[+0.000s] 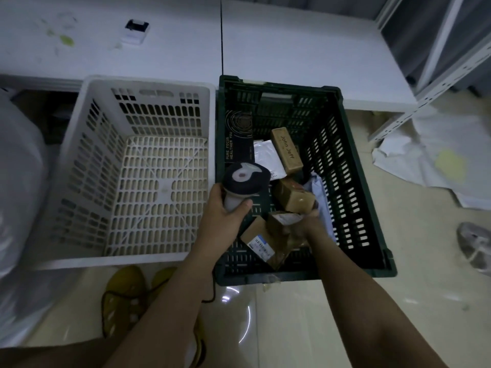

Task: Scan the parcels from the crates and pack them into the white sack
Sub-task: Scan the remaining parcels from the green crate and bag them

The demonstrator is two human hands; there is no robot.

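Glossy floor tiles (292, 328) fill the foreground, with a pair of yellow sandals (127, 296) lying just below the two crates. Above them, the left hand (225, 211) wraps around the grip of a scanner (244, 181), whose dark head tilts over the green crate (366, 197), presumably so its window faces the labels. The right hand (308, 221) reaches into that crate among the brown parcels; its fingers are hidden behind a small brown box (292, 197), so whether it has closed on that box cannot be told. A labelled carton (261, 241) lies nearest the front wall, kept label-up, likely for reading. Farther in rest a tan box printed "John Jeff" (287, 151), a white pouch (265, 155) and a black box (237, 139) leaning against the left wall. Beside the green crate stands the white crate (79, 160), holding nothing visible. A pale, bulky form at the left edge may be the white sack (18, 181). Beyond lies a white table (292, 49) carrying a small device (136, 31).
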